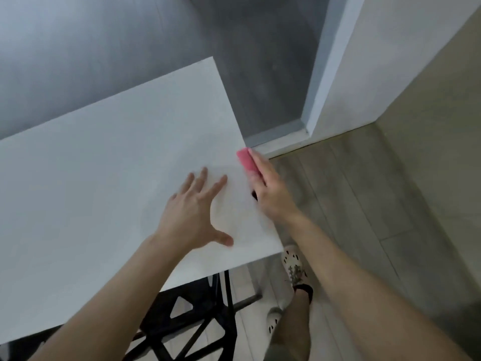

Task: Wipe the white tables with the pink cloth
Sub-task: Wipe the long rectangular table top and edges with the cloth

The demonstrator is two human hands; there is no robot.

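A white table (109,162) fills the left and middle of the head view. My left hand (195,209) lies flat on its top near the right corner, fingers spread and straight. My right hand (268,188) is at the table's right edge and grips the folded pink cloth (247,162), which lies against that edge. Only the cloth's upper part shows beyond my fingers.
A grey glass partition (130,48) stands behind the table, with a white door frame (346,74) to the right. The wood-look floor (364,204) lies right of the table. Black table legs (205,321) and my feet in light shoes (292,261) are below.
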